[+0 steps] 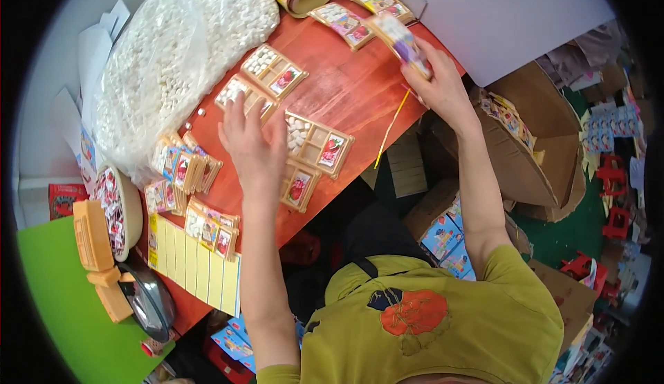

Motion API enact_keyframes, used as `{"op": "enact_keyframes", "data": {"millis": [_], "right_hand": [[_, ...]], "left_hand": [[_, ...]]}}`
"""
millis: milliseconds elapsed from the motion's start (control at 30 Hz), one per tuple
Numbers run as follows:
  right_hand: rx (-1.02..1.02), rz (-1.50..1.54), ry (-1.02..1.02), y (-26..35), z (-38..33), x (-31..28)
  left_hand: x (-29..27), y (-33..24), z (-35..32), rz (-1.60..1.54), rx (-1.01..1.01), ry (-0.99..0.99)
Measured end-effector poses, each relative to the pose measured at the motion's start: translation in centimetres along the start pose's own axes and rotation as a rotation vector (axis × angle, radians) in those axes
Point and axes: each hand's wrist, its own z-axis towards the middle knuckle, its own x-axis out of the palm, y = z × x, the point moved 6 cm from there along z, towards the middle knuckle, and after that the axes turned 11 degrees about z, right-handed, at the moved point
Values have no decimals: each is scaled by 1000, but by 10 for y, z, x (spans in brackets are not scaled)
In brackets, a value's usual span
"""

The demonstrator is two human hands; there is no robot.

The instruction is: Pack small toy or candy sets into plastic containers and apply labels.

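The right hand has its grip clasped on a tray, blurred, tan-edged, white and purple, raised over the red bench's far right side. The left hand's grip is loose, fingers spread over tan trays with white pellets and strawberry pictures in separate compartments; fingertip contact is unclear.

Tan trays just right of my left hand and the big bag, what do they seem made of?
Trays: likely moulded plastic, slightly shiny, judging by their rounded rims and dividers, though I can't be sure. Bag: thin, clear, glossy plastic film, apparently; it wrinkles and catches light.
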Motion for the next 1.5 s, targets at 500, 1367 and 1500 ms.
{"op": "enact_keyframes", "data": {"millis": [500, 1367, 1500], "right_hand": [[-669, -716, -88, 52, 90, 130], [368, 467, 884, 159, -16, 402], [272, 429, 737, 164, -3, 319]], "left_hand": [[-132, 28, -201, 140, -360, -195], [-36, 182, -75, -1129, -1226, 22], [-49, 117, -57, -1193, -1029, -94]]}}
